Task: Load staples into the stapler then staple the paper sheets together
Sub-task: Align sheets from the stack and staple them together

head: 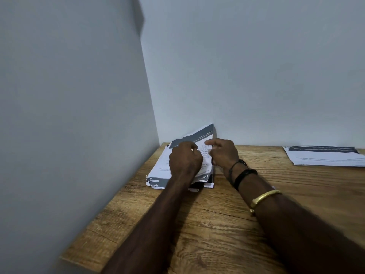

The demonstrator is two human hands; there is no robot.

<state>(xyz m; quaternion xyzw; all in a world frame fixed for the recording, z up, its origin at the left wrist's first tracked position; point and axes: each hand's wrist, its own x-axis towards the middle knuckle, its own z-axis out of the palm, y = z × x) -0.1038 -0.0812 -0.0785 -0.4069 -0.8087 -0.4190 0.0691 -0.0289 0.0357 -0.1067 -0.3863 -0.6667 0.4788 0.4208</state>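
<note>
One camera, worn on the head, looks forward and down over the table [217, 234]. The left hand [184, 160] and right hand [224, 154] are close, in mid-view.

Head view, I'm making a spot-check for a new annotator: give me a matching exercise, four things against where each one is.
Things
1. left hand
2. gold bangle
3. black bands
4. second paper stack

Places
A. far right of the table, untouched
B. right wrist
C. on the corner paper stack
D. right forearm, behind the wrist

Pairs: 1-C, 2-D, 3-B, 4-A
</note>
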